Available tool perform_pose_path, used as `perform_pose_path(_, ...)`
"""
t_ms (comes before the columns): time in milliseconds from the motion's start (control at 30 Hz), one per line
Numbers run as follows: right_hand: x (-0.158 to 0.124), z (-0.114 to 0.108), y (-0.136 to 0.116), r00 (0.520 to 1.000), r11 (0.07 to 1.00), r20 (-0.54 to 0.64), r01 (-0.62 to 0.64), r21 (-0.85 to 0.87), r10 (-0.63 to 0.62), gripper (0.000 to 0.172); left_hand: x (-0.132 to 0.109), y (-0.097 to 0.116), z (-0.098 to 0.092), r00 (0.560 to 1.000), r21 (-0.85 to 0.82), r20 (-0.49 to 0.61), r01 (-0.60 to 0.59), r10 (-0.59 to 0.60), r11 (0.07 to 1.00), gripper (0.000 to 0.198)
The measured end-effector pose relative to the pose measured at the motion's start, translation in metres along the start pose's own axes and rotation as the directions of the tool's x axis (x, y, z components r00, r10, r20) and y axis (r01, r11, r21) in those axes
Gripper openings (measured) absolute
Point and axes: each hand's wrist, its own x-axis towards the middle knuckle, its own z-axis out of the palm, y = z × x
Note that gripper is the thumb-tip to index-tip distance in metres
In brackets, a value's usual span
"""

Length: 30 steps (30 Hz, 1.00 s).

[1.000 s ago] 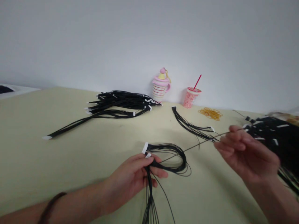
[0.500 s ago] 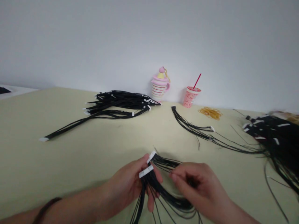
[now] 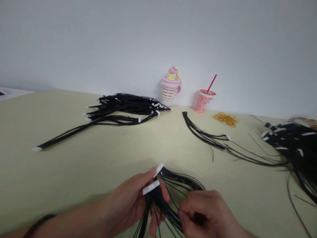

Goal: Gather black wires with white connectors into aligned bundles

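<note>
So right now both hands are on the wire harness bundle [image 3: 184, 182], low and centre in my view, just above the near edge of the table [image 3: 74, 165]. It's a bunch of thin black wires, glossy, looped over in an arc between the hands. Two flat white connectors [image 3: 151, 187] sit side by side at the top end, one a bit higher than the other.

The left hand [image 3: 131, 206] is closed round the bundle right under those connectors, thumb pressed across the front. The right hand [image 3: 209, 216] is curled into a loose fist on the strands lower down; its fingertips are tucked under, so I can't see the exact pinch.

Further back there's a pile of finished harnesses [image 3: 123, 107], a pink striped mug [image 3: 170, 89], a pink cup with a red straw [image 3: 203, 101], some rubber bands [image 3: 225, 119] and a tangle of loose wires [image 3: 294, 142] off to the right.
</note>
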Motion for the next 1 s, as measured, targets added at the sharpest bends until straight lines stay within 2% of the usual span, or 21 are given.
perform_pose_path(367, -0.0009, -0.0068, -0.0007, 0.996, 0.997, 0.078, -0.036, 0.065, 0.031, 0.019, 0.0002, -0.0021, 0.0010, 0.996, 0.097, -0.086, 0.023, -0.015, 0.995, 0.057)
perform_pose_path(733, -0.0007, -0.0070, -0.0029, 0.947, 0.940, 0.146, -0.308, 0.144, 0.287, 0.019, 0.0012, -0.0031, -0.0025, 0.987, 0.250, -0.156, 0.014, 0.026, 0.968, 0.059)
perform_pose_path(1000, -0.0028, -0.0058, 0.0011, 0.947, 0.944, 0.152, -0.303, 0.128, 0.283, 0.016, -0.0009, 0.0003, 0.0012, 0.988, 0.227, -0.155, 0.018, 0.018, 0.974, 0.055)
